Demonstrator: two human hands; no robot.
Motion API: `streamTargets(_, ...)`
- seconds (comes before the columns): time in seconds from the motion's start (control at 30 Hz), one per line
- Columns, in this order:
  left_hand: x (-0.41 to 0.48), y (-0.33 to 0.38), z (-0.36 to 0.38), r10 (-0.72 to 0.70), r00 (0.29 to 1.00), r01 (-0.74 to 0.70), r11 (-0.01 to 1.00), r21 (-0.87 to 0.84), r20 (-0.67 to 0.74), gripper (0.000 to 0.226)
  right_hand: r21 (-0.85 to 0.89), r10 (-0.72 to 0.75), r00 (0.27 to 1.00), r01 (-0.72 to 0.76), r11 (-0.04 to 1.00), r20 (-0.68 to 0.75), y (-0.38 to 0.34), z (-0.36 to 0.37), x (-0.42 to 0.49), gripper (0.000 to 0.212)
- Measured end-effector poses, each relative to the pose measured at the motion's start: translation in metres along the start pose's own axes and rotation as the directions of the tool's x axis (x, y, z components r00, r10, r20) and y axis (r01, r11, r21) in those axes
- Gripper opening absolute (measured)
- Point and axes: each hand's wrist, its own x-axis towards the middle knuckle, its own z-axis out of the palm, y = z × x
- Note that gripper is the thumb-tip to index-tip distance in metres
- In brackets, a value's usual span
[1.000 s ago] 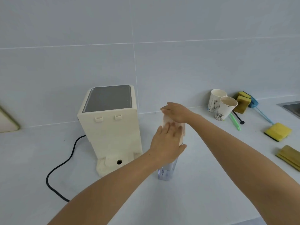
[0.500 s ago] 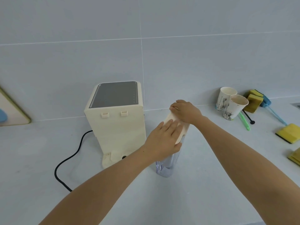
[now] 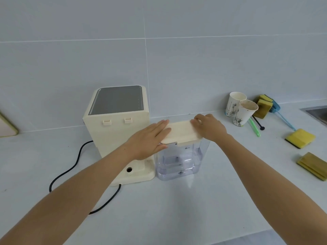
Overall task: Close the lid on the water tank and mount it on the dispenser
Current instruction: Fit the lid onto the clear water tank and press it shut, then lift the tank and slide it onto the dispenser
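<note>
Water tank point(image 3: 178, 160), clear, on the counter point(image 3: 177, 218) just right of the dispenser point(image 3: 116, 135), unmounted. Cream lid point(image 3: 180, 132) on top, pressed flat by left hand point(image 3: 150, 138), fingers straight; right hand point(image 3: 209, 127) curled over far edge, likely steadying. Latch hidden; seating at the front corner hard to judge.

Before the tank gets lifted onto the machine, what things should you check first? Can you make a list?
1. Lid flat on the water tank: not ok; a dark gap shows under its front left corner.
2. Both hands on the lid: ok; left hand lies flat on its left end, right hand grips its right end.
3. Tank upright on the counter: ok.
4. Dispenser close by: ok; directly left of the tank.
5. Dispenser base free: ok; only its round port shows.
6. Cord out of the way: ok; it trails left.
</note>
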Motion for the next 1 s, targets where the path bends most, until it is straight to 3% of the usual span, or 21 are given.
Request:
streamTargets(0.13,-0.004,-0.007,0.003,-0.091,0.996,0.091,0.992,-0.083,0.005,0.059,-0.023,-0.026,1.0,0.026,0.999,0.004,0.005,0.002,-0.009,0.029)
streamTargets(0.27,-0.005,-0.005,0.009,-0.139,0.989,0.128,0.975,-0.18,-0.05,0.059,0.117,-0.024,0.999,0.028,0.993,-0.034,0.007,0.005,-0.016,0.028)
streamTargets(0.33,-0.008,0.0,0.015,-0.187,0.977,0.146,0.935,-0.324,-0.101,0.062,0.26,-0.065,0.997,0.07,0.963,-0.031,0.014,0.006,-0.019,0.042)
streamTargets(0.4,-0.011,0.007,0.024,-0.271,0.953,0.167,0.84,-0.516,-0.133,0.068,0.498,-0.107,0.993,0.117,0.859,-0.048,0.023,0.006,-0.025,0.065)
streamTargets(0.5,-0.013,0.019,0.039,-0.394,0.915,0.209,0.65,-0.73,-0.089,0.084,0.746,-0.131,0.991,0.063,0.663,0.032,0.042,0.012,-0.031,0.094)
streamTargets(0.57,-0.013,0.026,0.047,-0.417,0.908,0.212,0.524,-0.825,-0.031,0.092,0.756,-0.172,0.98,0.038,0.653,0.099,0.054,0.02,-0.031,0.108)
streamTargets(0.63,-0.012,0.031,0.052,-0.389,0.92,0.156,0.46,-0.874,-0.041,0.088,0.731,-0.233,0.962,0.054,0.68,0.145,0.063,0.03,-0.03,0.107)
streamTargets(0.73,-0.008,0.028,0.059,-0.405,0.914,0.205,0.459,-0.864,0.002,0.078,0.674,-0.259,0.942,0.049,0.737,0.215,0.07,0.044,-0.027,0.093)
streamTargets(0.83,-0.002,0.021,0.063,-0.462,0.88,0.337,0.447,-0.829,0.108,0.084,0.577,-0.178,0.943,-0.017,0.817,0.28,0.076,0.057,-0.023,0.098)
streamTargets(1.0,0.003,0.022,0.061,-0.503,0.856,0.381,0.453,-0.806,0.121,0.088,0.475,-0.051,0.942,-0.12,0.872,0.331,0.08,0.068,-0.019,0.093)
